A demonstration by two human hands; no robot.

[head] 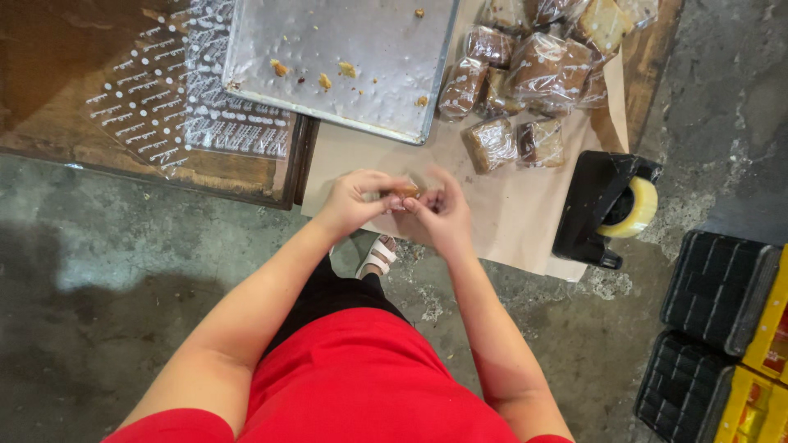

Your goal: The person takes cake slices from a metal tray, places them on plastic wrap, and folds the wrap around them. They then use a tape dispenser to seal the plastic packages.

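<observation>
Your left hand (355,199) and right hand (443,215) meet at the bench (49,123) edge, both pinched on one small brown cake piece (405,191) held between the fingertips. It sits in the air over the edge of the brown paper (509,213), not resting on anything. Whether it already has a wrapper round it you cannot tell from here.

The risk, as I judge it: you hold the piece right at the drop to the concrete floor (123,271), so a slip of either hand could send it down past your sandal (377,256). Squeeze too hard and it may crumble; the tray (328,49) already shows loose crumbs (325,80). The tape dispenser (607,209) hangs close to the bench corner beside your right hand, and an elbow knock could tip it off.

The tray is nearly bare, holding only those crumbs. Wrapped cakes (525,74) lie piled on the paper beyond it. Clear printed bags (180,98) lie flat to the left. Black crates (714,287) stand on the floor at right; their contents are unclear.
</observation>
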